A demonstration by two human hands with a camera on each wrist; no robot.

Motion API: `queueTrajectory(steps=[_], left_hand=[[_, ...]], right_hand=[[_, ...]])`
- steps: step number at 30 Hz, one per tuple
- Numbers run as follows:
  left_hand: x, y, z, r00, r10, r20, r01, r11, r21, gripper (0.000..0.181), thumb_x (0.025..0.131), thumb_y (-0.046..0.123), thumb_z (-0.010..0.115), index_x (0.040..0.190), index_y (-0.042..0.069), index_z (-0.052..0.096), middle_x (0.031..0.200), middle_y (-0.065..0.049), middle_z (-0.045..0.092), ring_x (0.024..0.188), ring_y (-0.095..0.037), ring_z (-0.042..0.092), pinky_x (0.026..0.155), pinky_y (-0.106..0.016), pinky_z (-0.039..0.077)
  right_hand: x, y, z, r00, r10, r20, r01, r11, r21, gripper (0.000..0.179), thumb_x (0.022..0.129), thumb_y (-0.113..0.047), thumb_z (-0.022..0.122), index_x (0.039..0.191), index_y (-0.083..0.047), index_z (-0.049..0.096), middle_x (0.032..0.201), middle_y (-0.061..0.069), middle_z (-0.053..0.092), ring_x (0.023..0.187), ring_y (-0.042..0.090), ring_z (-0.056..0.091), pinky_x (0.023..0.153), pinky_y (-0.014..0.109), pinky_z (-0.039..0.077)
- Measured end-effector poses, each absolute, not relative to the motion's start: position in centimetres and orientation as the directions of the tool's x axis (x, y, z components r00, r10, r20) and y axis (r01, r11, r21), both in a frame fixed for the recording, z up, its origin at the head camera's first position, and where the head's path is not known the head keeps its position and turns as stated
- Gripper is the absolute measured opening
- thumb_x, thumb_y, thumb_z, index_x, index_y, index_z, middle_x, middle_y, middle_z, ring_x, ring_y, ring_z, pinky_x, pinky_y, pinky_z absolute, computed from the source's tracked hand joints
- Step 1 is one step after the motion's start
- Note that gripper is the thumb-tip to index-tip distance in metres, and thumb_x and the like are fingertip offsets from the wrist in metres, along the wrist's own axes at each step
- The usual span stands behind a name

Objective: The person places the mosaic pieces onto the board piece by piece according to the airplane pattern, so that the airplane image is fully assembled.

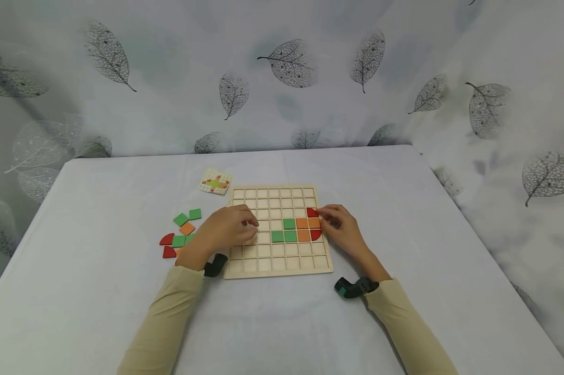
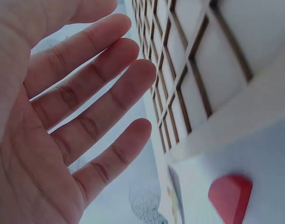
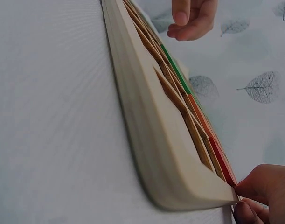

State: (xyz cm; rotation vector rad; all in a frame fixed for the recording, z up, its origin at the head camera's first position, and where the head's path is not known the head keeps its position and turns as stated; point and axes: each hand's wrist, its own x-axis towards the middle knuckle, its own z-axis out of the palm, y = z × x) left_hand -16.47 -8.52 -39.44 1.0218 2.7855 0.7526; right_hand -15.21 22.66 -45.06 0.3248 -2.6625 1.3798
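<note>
My left hand (image 1: 230, 229) hovers over the left part of a wooden grid board (image 1: 244, 268), its fingers (image 2: 105, 84) relaxed and spread, holding nothing. At the board's right edge, my right hand (image 1: 345, 229) touches with its fingertips; the index finger reaches a red quarter-round piece (image 1: 312, 212) and the thumb lies by the edge. Orange squares (image 1: 302, 223) and green squares (image 1: 289, 224) fill cells beside it, and a second red quarter-round piece (image 1: 315, 235) sits below. The right wrist view shows the thumb at the rim close to a red piece (image 3: 221, 158).
Left of the board lie loose green squares (image 1: 180, 219), orange pieces (image 1: 187, 228) and red quarter-rounds (image 1: 167, 239), some hidden by the left forearm. A pattern card (image 1: 215, 182) lies behind the board's left corner. A white cloth (image 1: 99, 219) covers the table.
</note>
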Motion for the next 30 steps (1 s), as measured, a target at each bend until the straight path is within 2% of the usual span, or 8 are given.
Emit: queueTrajectory(steps=[6, 18, 24, 30], left_hand=[[-16.7, -9.6, -39.0, -0.816, 0.575, 0.055, 0.529, 0.706, 0.472, 0.013, 0.09, 0.018, 0.064, 0.095, 0.01, 0.073, 0.096, -0.001, 0.065, 0.088, -0.019, 0.062, 0.079, -0.036, 0.051], [-17.3, -11.5, -39.0, -0.826, 0.56, 0.069, 0.512, 0.692, 0.509, 0.011, 0.089, 0.012, 0.065, 0.097, 0.006, 0.072, 0.095, -0.003, 0.066, 0.09, -0.023, 0.062, 0.079, -0.037, 0.05], [-17.5, -12.7, -38.9, -0.857, 0.514, 0.042, 0.453, 0.713, 0.535, 0.016, 0.091, 0.014, 0.065, 0.102, 0.006, 0.071, 0.1, -0.006, 0.066, 0.093, -0.024, 0.061, 0.078, -0.039, 0.049], [-17.8, -14.5, -39.2, -0.891, 0.453, 0.0, 0.377, 0.742, 0.554, 0.016, 0.09, 0.014, 0.065, 0.104, 0.008, 0.071, 0.105, -0.008, 0.064, 0.099, -0.026, 0.057, 0.087, -0.043, 0.047]], right_hand=[[-15.2, 22.6, -45.1, -0.969, -0.131, 0.21, -0.248, 0.553, -0.796, 0.026, 0.091, -0.001, 0.063, 0.117, 0.002, 0.068, 0.119, 0.017, 0.058, 0.094, 0.023, 0.056, 0.077, 0.018, 0.045], [-15.2, 22.7, -45.3, -0.968, -0.135, 0.213, -0.252, 0.557, -0.791, 0.027, 0.091, -0.001, 0.063, 0.118, 0.002, 0.067, 0.121, 0.017, 0.058, 0.096, 0.025, 0.056, 0.078, 0.017, 0.045], [-15.2, 22.6, -45.2, -0.964, -0.137, 0.229, -0.266, 0.545, -0.795, 0.027, 0.091, 0.0, 0.063, 0.118, 0.003, 0.067, 0.121, 0.018, 0.058, 0.095, 0.025, 0.056, 0.076, 0.015, 0.044], [-15.3, 22.7, -45.4, -0.964, -0.14, 0.228, -0.267, 0.544, -0.795, 0.028, 0.092, 0.0, 0.062, 0.119, 0.003, 0.067, 0.122, 0.018, 0.057, 0.095, 0.025, 0.056, 0.077, 0.015, 0.044]])
